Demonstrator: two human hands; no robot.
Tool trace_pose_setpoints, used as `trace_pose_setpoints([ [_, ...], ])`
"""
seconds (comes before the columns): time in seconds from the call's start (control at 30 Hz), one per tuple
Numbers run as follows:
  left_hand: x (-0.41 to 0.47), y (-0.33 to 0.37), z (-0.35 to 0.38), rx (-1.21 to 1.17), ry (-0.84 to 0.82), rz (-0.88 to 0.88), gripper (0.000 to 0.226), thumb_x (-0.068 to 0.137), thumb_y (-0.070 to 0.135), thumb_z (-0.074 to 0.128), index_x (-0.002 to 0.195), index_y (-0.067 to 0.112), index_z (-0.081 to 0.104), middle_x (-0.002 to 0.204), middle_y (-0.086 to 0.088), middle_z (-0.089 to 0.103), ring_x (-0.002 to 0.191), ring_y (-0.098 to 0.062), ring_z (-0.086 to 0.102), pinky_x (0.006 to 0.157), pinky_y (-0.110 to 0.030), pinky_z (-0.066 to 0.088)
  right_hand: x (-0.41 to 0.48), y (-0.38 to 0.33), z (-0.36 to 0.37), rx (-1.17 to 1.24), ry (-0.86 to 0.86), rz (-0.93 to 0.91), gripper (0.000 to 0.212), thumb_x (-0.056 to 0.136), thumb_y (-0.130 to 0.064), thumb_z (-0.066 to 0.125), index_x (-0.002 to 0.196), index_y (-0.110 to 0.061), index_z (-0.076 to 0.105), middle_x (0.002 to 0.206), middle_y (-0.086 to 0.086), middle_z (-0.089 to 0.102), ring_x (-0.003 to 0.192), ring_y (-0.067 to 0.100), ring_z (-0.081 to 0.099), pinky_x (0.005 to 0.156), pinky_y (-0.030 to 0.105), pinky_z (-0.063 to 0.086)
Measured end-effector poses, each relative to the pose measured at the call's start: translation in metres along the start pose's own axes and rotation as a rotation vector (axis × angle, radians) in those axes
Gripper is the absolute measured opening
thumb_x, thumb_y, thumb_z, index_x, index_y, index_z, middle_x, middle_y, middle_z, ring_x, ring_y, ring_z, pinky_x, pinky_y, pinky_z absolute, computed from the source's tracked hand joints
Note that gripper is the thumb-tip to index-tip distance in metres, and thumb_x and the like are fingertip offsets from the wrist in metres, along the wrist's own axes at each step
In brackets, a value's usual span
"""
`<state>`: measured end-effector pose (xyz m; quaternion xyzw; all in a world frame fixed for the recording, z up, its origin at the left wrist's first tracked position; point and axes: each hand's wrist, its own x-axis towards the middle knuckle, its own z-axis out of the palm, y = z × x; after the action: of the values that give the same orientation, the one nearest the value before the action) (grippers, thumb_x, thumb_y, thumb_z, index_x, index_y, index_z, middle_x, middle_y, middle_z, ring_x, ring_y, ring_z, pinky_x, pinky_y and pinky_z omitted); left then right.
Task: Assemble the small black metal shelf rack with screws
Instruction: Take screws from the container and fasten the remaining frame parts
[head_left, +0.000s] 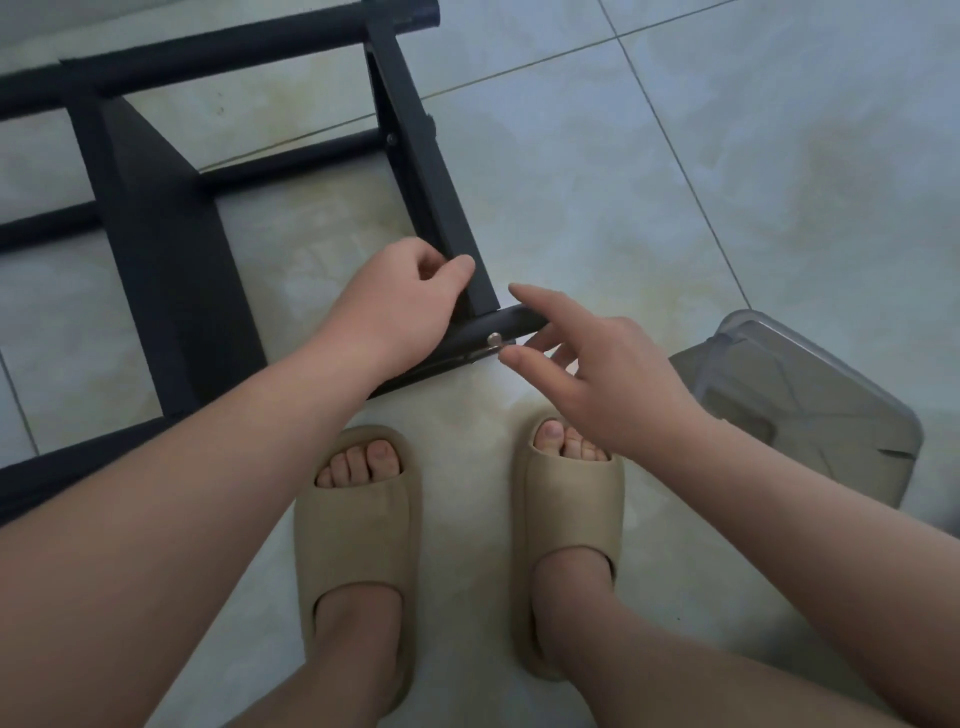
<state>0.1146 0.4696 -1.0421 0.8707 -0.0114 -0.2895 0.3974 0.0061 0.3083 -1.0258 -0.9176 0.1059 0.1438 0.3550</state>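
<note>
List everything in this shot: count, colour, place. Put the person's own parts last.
rack: one, black metal, on the floor, upper left to centre.
screw: one, silver, sticking out of the rack's near tube, centre.
container: one, clear greyish plastic, on the floor at right.
floor: one, pale tiles, all around.
slippers: two, beige, worn, bottom centre.
left hand: one, grips the rack's upright bar at the near corner.
right hand: one, fingers spread, beside the screw; contact unclear.
</note>
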Motion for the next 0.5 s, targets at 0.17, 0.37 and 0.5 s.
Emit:
trace_pose_setpoints([
  [0.17,-0.021,0.025,0.003,0.134,0.268,0.226,0.021,0.095,0.038,0.056,0.109,0.022,0.056,0.105,0.001,0.057,0.097,-0.021,0.054,0.084,-0.038,0.047,-0.038,0.027,-0.019,-0.106,0.039,-0.044,0.055,0.099,-0.042,0.056,0.151,-0.026,0.044,0.137,-0.007,0.059,0.129,0.015,0.049,0.107,0.030,0.039],
  [0.37,-0.050,0.082,0.034,0.170,-0.017,0.419,0.007,0.097,0.032,0.058,0.098,0.026,0.061,0.089,0.016,0.060,0.079,-0.002,0.055,0.068,-0.024,0.038,-0.094,0.077,-0.048,-0.294,0.088,0.008,0.060,0.099,-0.040,0.060,0.153,-0.020,0.042,0.158,0.001,0.041,0.150,0.025,0.030,0.120,0.044,0.026],
  [0.5,-0.067,0.100,0.073,0.266,-0.296,0.352,0.009,0.099,0.026,0.054,0.104,0.024,0.061,0.094,0.009,0.063,0.083,-0.010,0.060,0.070,-0.025,0.043,-0.126,0.114,-0.056,-0.272,0.165,0.122,0.054,0.098,-0.035,0.063,0.147,-0.018,0.050,0.148,0.003,0.051,0.140,0.027,0.042,0.113,0.046,0.036],
])
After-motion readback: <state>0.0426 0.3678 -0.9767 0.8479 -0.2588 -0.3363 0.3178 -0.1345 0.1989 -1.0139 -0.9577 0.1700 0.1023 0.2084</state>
